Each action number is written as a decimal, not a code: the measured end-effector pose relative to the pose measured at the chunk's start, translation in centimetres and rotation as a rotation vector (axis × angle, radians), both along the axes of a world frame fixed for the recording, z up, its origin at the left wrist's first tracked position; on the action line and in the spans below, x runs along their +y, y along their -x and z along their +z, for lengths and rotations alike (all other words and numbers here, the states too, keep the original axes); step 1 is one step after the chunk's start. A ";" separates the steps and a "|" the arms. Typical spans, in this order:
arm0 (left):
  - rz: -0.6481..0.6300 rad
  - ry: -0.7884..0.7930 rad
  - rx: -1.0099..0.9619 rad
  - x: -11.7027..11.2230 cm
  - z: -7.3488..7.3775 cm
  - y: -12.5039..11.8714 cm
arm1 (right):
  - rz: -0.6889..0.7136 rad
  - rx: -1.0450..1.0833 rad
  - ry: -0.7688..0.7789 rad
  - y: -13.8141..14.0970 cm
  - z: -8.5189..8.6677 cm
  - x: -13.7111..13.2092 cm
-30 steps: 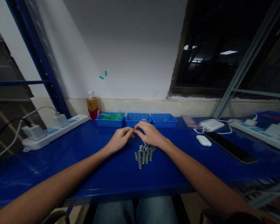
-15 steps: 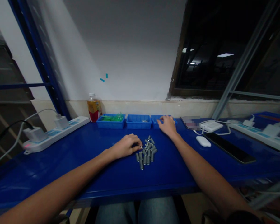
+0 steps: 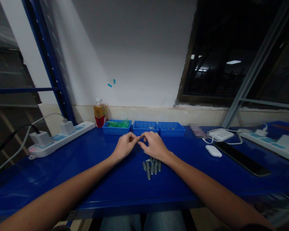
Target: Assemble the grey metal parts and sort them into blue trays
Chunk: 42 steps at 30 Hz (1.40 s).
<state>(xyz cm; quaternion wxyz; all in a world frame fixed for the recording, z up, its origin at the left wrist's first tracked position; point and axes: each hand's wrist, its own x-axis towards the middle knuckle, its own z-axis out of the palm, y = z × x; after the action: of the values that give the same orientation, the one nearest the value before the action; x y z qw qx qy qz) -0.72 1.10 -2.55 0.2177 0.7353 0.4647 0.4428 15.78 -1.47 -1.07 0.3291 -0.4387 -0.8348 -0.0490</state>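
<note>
My left hand and my right hand meet at the fingertips over the blue table, just behind a pile of small grey metal cylinders. The fingers of both are curled and pinched; whatever is between them is too small or hidden to make out. Part of the pile lies hidden beneath my right hand. Behind the hands stand three blue bins: the left bin holds green plastic pieces, while the middle bin and the right bin each contain a few small shiny parts.
A drink bottle stands beside the left bin. A white power strip lies at the left, another power strip at the right. A black phone, a white earbud case and a white charger with cables lie right.
My right hand has come back from the right bin and leftward to meet my left hand. My left hand has lifted away from the pile. The view has shifted slightly.
</note>
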 end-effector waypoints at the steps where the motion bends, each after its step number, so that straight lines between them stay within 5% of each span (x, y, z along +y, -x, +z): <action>1: 0.003 -0.018 -0.002 -0.1 0.0 -0.1 | -0.014 0.001 -0.005 -0.1 -0.1 0.1; 10: -0.109 -0.038 -0.101 -0.5 0.1 -0.6 | -0.022 -0.046 0.009 -0.3 -0.1 0.4; 17: -0.209 -0.081 -0.020 -0.4 0.1 -0.3 | 0.073 0.117 0.050 -0.7 -0.1 0.9; 22: -0.171 -0.080 -0.012 -0.2 -0.1 -0.3 | 0.119 0.161 0.107 -1.1 -0.3 1.5; 32: -0.147 -0.029 0.212 -0.6 0.5 -0.4 | 0.039 -0.143 -0.008 -1.5 0.4 0.6; 42: -0.179 -0.150 0.191 -1.3 0.7 -0.6 | 0.028 -0.028 0.074 -1.5 0.3 1.1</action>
<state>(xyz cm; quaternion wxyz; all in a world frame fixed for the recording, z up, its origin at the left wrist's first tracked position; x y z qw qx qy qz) -0.14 -0.16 -1.87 0.1553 0.8267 0.3815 0.3831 17.23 -0.42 -0.81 0.3019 -0.4379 -0.8466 -0.0197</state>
